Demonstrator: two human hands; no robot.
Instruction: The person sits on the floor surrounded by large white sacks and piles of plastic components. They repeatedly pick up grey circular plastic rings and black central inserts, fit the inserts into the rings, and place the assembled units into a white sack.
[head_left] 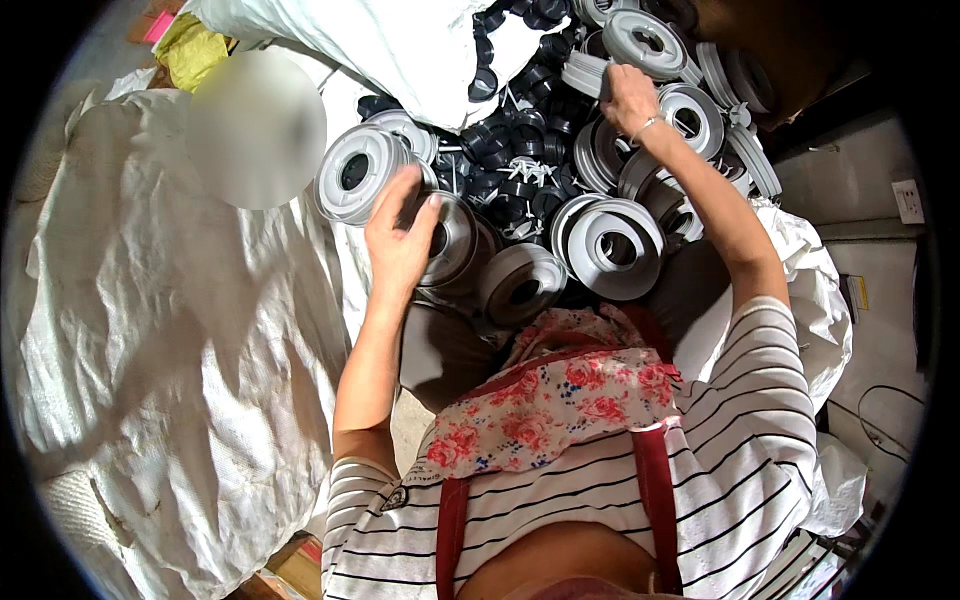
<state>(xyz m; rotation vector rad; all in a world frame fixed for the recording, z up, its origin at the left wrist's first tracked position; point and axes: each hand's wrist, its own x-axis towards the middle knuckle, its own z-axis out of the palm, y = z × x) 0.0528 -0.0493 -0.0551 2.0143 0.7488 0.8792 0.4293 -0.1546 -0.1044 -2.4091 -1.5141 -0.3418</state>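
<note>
Closest to the camera is the person's own chest: a black-and-white striped shirt [720, 470] with red apron straps [655, 490] and a floral cloth [545, 405] bunched at the front. Both forearms reach up from there into a heap of grey plastic reels [615, 245].

The left hand [400, 235] is wrapped around a grey reel [450, 240] lying on its side at the near edge of the heap, fingers curled over its rim, thumb on the flange. Just left of it sits another pale reel [358, 172] showing its round face with a dark centre hole.

The right hand [628, 98] is further up, fingers closed on the edge of a flat grey ring piece [585, 72] near the top of the pile. It wears a thin bracelet [648, 125] at the wrist.

Between the 2 hands there's a jumble of small black plastic rings [510, 165]. White woven sacks [160, 330] cover the left side, and another white sack [400, 45] drapes over the top.
</note>
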